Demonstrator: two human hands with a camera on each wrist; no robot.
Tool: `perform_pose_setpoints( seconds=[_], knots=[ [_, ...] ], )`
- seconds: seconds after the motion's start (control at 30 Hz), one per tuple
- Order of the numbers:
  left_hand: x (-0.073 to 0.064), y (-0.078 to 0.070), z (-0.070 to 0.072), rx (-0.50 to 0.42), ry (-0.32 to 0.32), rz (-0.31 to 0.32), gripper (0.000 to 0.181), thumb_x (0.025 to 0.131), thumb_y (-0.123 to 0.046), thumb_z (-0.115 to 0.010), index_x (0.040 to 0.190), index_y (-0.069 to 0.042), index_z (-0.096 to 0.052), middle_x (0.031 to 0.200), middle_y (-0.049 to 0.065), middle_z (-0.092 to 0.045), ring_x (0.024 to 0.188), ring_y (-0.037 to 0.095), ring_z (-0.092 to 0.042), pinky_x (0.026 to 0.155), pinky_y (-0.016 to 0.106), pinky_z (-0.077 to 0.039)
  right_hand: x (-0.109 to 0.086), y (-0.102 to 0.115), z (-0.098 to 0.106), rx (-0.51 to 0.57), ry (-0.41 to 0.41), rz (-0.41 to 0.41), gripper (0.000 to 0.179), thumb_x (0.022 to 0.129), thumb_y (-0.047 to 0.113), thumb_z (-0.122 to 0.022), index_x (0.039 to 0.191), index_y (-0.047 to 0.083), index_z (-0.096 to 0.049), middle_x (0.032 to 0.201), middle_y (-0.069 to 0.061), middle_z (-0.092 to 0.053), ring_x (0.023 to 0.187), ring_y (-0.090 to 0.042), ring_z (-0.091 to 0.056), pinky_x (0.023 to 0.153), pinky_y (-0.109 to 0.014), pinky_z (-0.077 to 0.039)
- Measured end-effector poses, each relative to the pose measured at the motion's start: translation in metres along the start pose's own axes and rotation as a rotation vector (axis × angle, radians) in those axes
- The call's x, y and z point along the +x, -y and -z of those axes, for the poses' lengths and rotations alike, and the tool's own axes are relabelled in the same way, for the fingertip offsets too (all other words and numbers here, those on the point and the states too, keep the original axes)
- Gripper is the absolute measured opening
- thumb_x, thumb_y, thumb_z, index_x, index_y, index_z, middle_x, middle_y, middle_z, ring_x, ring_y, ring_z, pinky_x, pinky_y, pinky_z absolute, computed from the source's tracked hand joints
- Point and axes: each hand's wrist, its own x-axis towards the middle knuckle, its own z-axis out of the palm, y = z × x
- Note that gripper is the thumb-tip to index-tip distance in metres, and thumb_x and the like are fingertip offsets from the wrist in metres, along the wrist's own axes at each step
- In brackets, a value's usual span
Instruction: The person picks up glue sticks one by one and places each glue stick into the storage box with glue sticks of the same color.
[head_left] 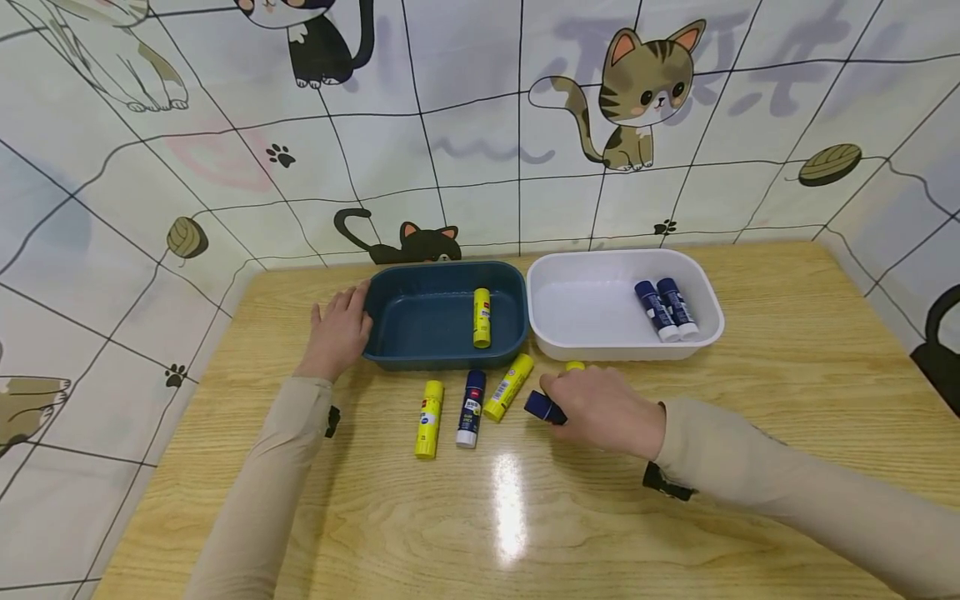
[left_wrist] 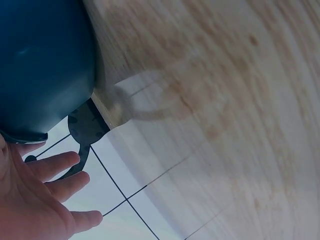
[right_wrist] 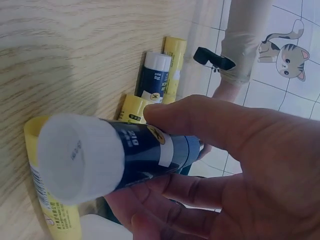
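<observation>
My right hand (head_left: 603,408) pinches a navy glue stick (right_wrist: 145,150) with a white base between thumb and fingers. Below that hand lies a yellow glue stick (right_wrist: 55,200), mostly hidden from the head view. To its left, on the table, are a slanted yellow glue stick (head_left: 509,387), a navy one (head_left: 471,410) and another yellow one (head_left: 429,420). My left hand (head_left: 339,333), its fingers fairly straight, touches the left end of the dark blue tray (head_left: 420,363). Inside that tray lies one yellow glue stick (head_left: 482,318).
A white tray (head_left: 555,343) stands right beside the blue one, with two navy glue sticks (head_left: 666,310) at its right end. Both trays are near the back of the wooden table (head_left: 405,525). A cat-patterned curtain (head_left: 480,125) surrounds the table's back and sides.
</observation>
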Motion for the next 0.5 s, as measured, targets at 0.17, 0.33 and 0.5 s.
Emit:
perform_pose_setpoints(
  seconds=[0.17, 0.33, 0.5],
  knots=[
    [-0.001, 0.001, 0.000, -0.005, -0.001, 0.003, 0.054, 0.104, -0.017, -0.030, 0.155, -0.008, -0.016, 0.152, 0.025, -0.025, 0.140, 0.044, -0.018, 0.108, 0.067, -0.004, 0.001, -0.002, 0.000, 0.019, -0.008, 0.001, 0.030, 0.079, 0.024, -0.080, 0.091, 0.007, -0.059, 0.072, -0.001, -0.056, 0.059, -0.015, -0.051, 0.048, -0.028, -0.043],
    [0.000, 0.001, -0.001, -0.014, -0.007, 0.007, 0.054, 0.103, -0.017, -0.031, 0.155, -0.008, -0.016, 0.152, 0.024, -0.027, 0.140, 0.044, -0.019, 0.108, 0.067, -0.004, 0.003, -0.006, 0.004, 0.021, 0.012, -0.024, 0.029, 0.078, 0.023, -0.079, 0.094, 0.007, -0.060, 0.072, -0.001, -0.056, 0.061, -0.016, -0.052, 0.049, -0.030, -0.044],
    [0.000, 0.001, -0.002, -0.031, -0.009, 0.005, 0.054, 0.103, -0.017, -0.031, 0.155, -0.009, -0.017, 0.150, 0.024, -0.031, 0.139, 0.043, -0.022, 0.108, 0.067, -0.005, 0.003, -0.010, 0.011, -0.015, -0.007, -0.014, 0.029, 0.078, 0.024, -0.080, 0.092, 0.008, -0.060, 0.072, 0.000, -0.056, 0.062, -0.015, -0.052, 0.050, -0.028, -0.044]
  ],
)
